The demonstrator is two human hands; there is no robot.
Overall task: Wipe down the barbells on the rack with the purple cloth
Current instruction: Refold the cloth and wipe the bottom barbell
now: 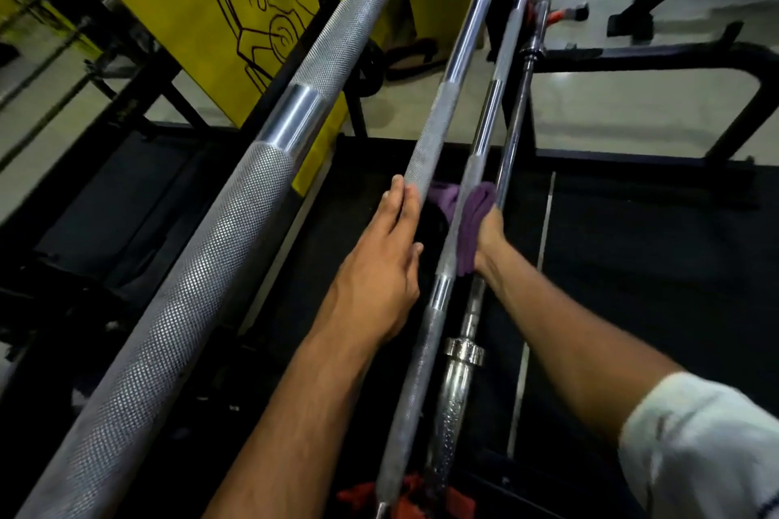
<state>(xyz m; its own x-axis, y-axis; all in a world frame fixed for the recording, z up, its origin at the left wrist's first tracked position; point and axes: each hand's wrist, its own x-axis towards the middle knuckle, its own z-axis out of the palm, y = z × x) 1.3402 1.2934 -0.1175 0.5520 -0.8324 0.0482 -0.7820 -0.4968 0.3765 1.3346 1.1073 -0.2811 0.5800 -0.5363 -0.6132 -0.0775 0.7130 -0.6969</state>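
Note:
Several steel barbells lean steeply away from me. A thick knurled bar (236,232) crosses the left. A second bar (438,114) ends beside my left hand (379,265), whose straight fingers rest against its lower part. A thinner bar (434,320) runs up the middle. My right hand (489,236) grips the purple cloth (474,219) wrapped round this middle bar. A slim chrome bar (512,131) with a collar (463,350) stands just right of it.
A yellow padded panel (236,4) with a line drawing stands behind the bars. Black rack tubes (657,55) cross at upper right over a pale floor. Dark rubber matting (632,265) lies below. Red holders (404,497) sit at the bars' bases.

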